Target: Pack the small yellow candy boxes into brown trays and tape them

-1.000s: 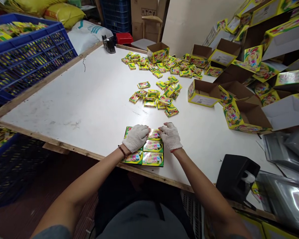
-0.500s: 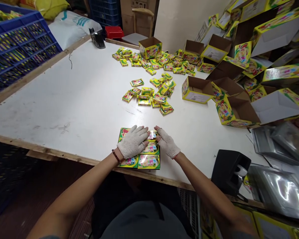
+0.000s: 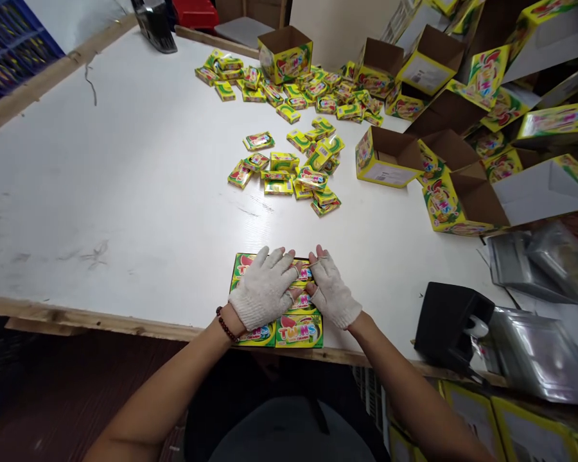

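Both hands wear white knit gloves and rest on a flat block of small yellow-green candy boxes [image 3: 299, 330] at the near edge of the white table [image 3: 125, 192]. My left hand [image 3: 264, 289] lies flat on the block's left half with fingers stretched out. My right hand [image 3: 334, 292] lies on the right half, fingers extended and touching the top boxes. A bead bracelet sits on my left wrist. Much of the block is hidden under the hands.
A loose heap of small boxes [image 3: 289, 170] lies mid-table, a bigger scatter [image 3: 289, 93] further back. Open yellow cartons [image 3: 388, 157] pile up at right. A black tape dispenser [image 3: 450, 324] stands near right, another [image 3: 154, 25] far left. Shiny plastic sleeves [image 3: 534, 353] lie at right.
The view has tilted down and moved closer to the table. Both hands have flattened onto the block of boxes and drawn slightly together; the block stays at the table edge.
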Available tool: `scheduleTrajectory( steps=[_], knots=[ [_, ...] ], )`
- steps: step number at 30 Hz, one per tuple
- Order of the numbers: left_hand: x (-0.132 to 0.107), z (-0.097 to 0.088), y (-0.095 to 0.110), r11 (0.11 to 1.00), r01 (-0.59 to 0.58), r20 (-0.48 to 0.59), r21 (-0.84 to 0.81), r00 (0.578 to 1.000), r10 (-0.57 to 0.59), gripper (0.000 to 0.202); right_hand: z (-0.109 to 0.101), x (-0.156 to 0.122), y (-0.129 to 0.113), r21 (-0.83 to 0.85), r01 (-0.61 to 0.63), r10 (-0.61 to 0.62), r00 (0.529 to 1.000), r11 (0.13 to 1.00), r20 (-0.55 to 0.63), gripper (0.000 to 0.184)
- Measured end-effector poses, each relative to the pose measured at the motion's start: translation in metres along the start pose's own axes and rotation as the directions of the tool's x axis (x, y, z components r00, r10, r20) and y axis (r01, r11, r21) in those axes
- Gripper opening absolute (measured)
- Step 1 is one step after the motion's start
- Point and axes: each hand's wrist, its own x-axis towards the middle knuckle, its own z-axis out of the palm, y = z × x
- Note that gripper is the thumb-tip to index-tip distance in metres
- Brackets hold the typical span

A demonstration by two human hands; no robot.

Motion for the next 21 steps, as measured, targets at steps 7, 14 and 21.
scheduleTrajectory(
  steps=[7,14,21],
  knots=[
    [0.011,-0.001,0.001,1.000,-0.012,0.028,0.002,1.000,0.012,0.049,0.009,-0.015,-0.009,0.322,-0.200,0.218,0.976,0.925,-0.020,0.075],
    [0.030,0.004,0.007,0.995,-0.046,0.008,0.090,0.999,0.046,0.054,-0.055,-0.075,0.030,0.359,-0.432,0.542,0.783,0.827,-0.305,0.064],
    [0.034,-0.003,0.034,0.968,-0.090,-0.036,0.232,0.994,0.101,0.057,-0.203,-0.171,0.119,0.106,-0.811,0.677,0.398,0.575,-0.619,0.042]
  ],
)
